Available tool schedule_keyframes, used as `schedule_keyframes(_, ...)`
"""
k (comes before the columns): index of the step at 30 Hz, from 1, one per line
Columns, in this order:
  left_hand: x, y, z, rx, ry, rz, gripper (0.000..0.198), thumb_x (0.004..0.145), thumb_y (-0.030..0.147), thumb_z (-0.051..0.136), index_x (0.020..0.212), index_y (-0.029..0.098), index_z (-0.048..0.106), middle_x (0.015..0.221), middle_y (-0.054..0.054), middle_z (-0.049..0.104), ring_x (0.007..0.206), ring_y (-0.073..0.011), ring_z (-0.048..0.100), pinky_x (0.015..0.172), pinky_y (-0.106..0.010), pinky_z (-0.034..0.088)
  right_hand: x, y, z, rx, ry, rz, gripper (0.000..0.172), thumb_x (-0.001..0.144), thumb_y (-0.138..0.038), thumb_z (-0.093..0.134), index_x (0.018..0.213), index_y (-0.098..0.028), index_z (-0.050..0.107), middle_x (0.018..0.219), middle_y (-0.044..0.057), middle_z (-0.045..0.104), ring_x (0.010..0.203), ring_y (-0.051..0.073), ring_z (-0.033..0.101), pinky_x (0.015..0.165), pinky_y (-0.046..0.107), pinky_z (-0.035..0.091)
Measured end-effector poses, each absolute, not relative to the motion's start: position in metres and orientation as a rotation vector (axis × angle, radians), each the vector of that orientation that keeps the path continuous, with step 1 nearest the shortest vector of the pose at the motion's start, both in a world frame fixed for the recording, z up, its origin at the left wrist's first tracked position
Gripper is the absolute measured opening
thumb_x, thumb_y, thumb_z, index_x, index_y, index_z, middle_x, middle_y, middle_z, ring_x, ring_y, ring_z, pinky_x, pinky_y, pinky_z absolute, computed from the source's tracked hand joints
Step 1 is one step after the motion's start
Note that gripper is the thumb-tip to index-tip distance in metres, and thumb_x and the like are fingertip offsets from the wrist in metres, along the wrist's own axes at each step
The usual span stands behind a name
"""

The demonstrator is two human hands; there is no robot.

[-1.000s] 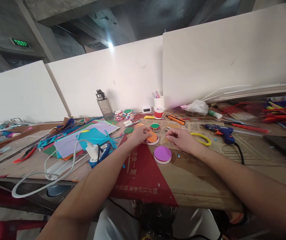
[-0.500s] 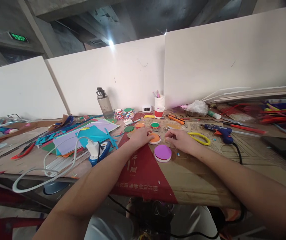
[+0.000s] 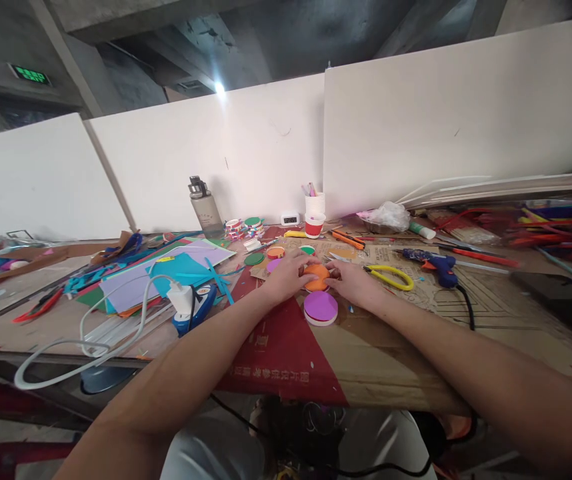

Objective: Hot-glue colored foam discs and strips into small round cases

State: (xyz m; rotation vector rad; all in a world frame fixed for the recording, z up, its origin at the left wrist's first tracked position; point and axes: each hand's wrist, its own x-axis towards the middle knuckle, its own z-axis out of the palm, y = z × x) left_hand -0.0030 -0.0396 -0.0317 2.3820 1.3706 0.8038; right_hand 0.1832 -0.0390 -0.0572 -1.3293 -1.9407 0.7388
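Note:
An orange paper disc (image 3: 317, 274) is held between my two hands, its face tilted toward me. My left hand (image 3: 290, 272) curls its fingers over the left edge. At the right edge, the fingertips of my right hand (image 3: 350, 279) close on it. Just nearer to me lies a round purple-topped piece (image 3: 321, 305) with a white rim. A flat purple circle (image 3: 273, 265) shows partly from behind my left hand. Beyond the hands are an orange-topped round piece (image 3: 275, 252) and a green-topped one (image 3: 308, 250), partly covered.
Yellow-handled scissors (image 3: 391, 277) and a blue glue gun (image 3: 441, 265) lie to the right. On the left are a power strip (image 3: 196, 312) with a white cable and coloured paper sheets (image 3: 129, 287). A bottle (image 3: 205, 210) and a red-banded cup (image 3: 315, 225) stand at the back.
My right hand has moved in and now grips the disc's right edge. The orange disc has shifted slightly right and tipped up. The flat purple circle has come into view beside my left hand.

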Motion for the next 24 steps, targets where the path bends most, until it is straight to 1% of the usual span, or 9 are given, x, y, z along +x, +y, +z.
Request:
schedule_keyframes(2,-0.003,-0.039,-0.032,2.297,1.356,0.878,0.035,0.077,0.023,0.069,0.113,0.021,0.069,0.109,-0.006,0.065,0.081,-0.0154,0.057,0.082,-0.029,0.047,0.183,-0.038,-0.058,-1.293,-1.917,0.765,0.016,0.078,-0.013,0.062,0.092,-0.020,0.066,0.075,0.000,0.070,0.068,0.015,0.063,0.063,0.027,0.046)
schedule_keyframes(4,-0.004,-0.036,-0.032,2.180,1.338,0.931,0.038,0.079,0.028,0.068,0.115,0.018,0.068,0.111,-0.008,0.066,0.087,-0.0164,0.059,0.080,-0.028,0.048,0.183,-0.037,-0.057,-1.256,-1.885,0.773,0.017,0.080,-0.015,0.060,0.094,-0.021,0.065,0.077,0.000,0.070,0.067,0.015,0.062,0.062,0.027,0.047)
schedule_keyframes(6,-0.007,-0.033,-0.031,2.083,1.317,0.917,0.035,0.083,0.035,0.063,0.112,0.016,0.069,0.111,-0.009,0.068,0.092,-0.0177,0.061,0.079,-0.026,0.049,0.185,-0.037,-0.056,-1.224,-1.856,0.770,0.018,0.081,-0.017,0.058,0.096,-0.021,0.065,0.083,0.001,0.071,0.070,0.015,0.063,0.065,0.029,0.049)
schedule_keyframes(9,-0.011,-0.028,-0.028,1.993,1.309,0.852,0.037,0.086,0.043,0.057,0.103,0.015,0.072,0.104,-0.007,0.071,0.089,-0.0180,0.063,0.074,-0.025,0.049,0.187,-0.037,-0.054,-1.140,-1.782,0.806,0.016,0.079,-0.018,0.058,0.093,-0.020,0.065,0.088,0.002,0.072,0.072,0.015,0.063,0.068,0.030,0.050)
schedule_keyframes(13,-0.011,-0.029,-0.024,1.881,1.212,0.866,0.043,0.082,0.051,0.061,0.101,0.014,0.072,0.094,-0.004,0.071,0.081,-0.0156,0.062,0.074,-0.026,0.053,0.186,-0.038,-0.050,-1.054,-1.624,0.978,0.013,0.076,-0.021,0.059,0.087,-0.019,0.065,0.081,0.002,0.070,0.060,0.013,0.056,0.053,0.027,0.046)
schedule_keyframes(16,-0.008,-0.034,-0.022,1.739,1.093,0.836,0.050,0.077,0.058,0.065,0.098,0.013,0.070,0.087,-0.004,0.068,0.074,-0.0147,0.063,0.070,-0.029,0.056,0.185,-0.039,-0.047,-1.061,-1.534,1.075,0.012,0.073,-0.021,0.061,0.085,-0.019,0.063,0.072,-0.001,0.066,0.050,0.010,0.049,0.046,0.024,0.041)
schedule_keyframes(18,-0.006,-0.037,-0.021,1.668,1.001,0.810,0.051,0.074,0.056,0.071,0.102,0.013,0.069,0.091,-0.006,0.068,0.076,-0.0160,0.064,0.068,-0.031,0.058,0.185,-0.039,-0.045,-1.068,-1.496,1.111,0.011,0.074,-0.020,0.060,0.084,-0.019,0.062,0.066,-0.003,0.063,0.046,0.008,0.045,0.044,0.023,0.039)
schedule_keyframes(20,-0.005,-0.037,-0.021,1.625,0.942,0.793,0.051,0.070,0.048,0.077,0.106,0.013,0.067,0.096,-0.008,0.069,0.082,-0.0175,0.066,0.068,-0.032,0.059,0.186,-0.039,-0.043,-1.079,-1.473,1.125,0.009,0.075,-0.020,0.058,0.083,-0.018,0.061,0.063,-0.004,0.060,0.045,0.008,0.045,0.043,0.023,0.039)
schedule_keyframes(24,-0.003,-0.036,-0.024,1.584,0.986,0.815,0.045,0.069,0.035,0.080,0.105,0.011,0.067,0.093,-0.007,0.070,0.080,-0.0164,0.066,0.066,-0.031,0.060,0.187,-0.041,-0.042,-1.115,-1.514,1.156,0.010,0.076,-0.022,0.059,0.086,-0.018,0.060,0.058,-0.005,0.056,0.046,0.009,0.046,0.043,0.023,0.040)
